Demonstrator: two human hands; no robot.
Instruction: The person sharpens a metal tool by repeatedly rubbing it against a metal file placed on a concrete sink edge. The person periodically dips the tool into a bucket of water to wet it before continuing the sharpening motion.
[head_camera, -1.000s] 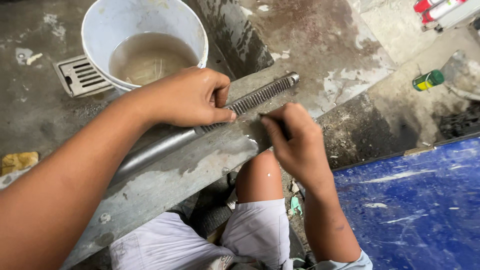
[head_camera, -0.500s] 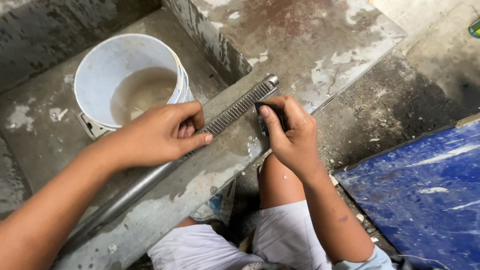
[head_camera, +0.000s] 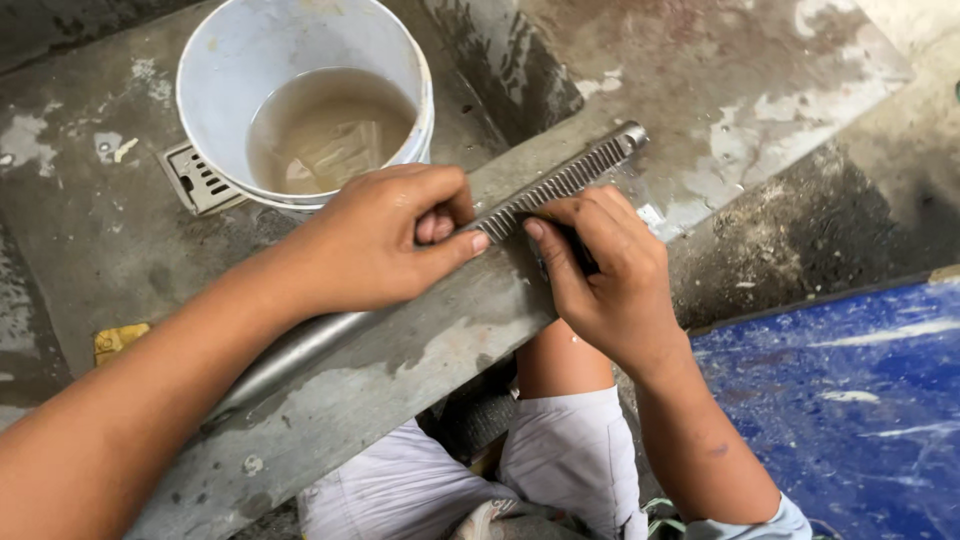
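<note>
While the toothed metal rack bar (head_camera: 560, 185) lies slantwise along the concrete ledge (head_camera: 400, 370), the left hand (head_camera: 385, 240) is clamped over its middle, thumb stretched along the near side and fingers curled over the top. Just beside it, the right hand (head_camera: 600, 275) is bent at the wrist, closed on a small dark tool (head_camera: 580, 250) pressed against the teeth. Beyond the left hand stands a white bucket (head_camera: 300, 100) of murky water.

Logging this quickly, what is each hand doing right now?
Left hand: closed on the toothed metal bar.
Right hand: closed on a small dark tool against the bar.
</note>
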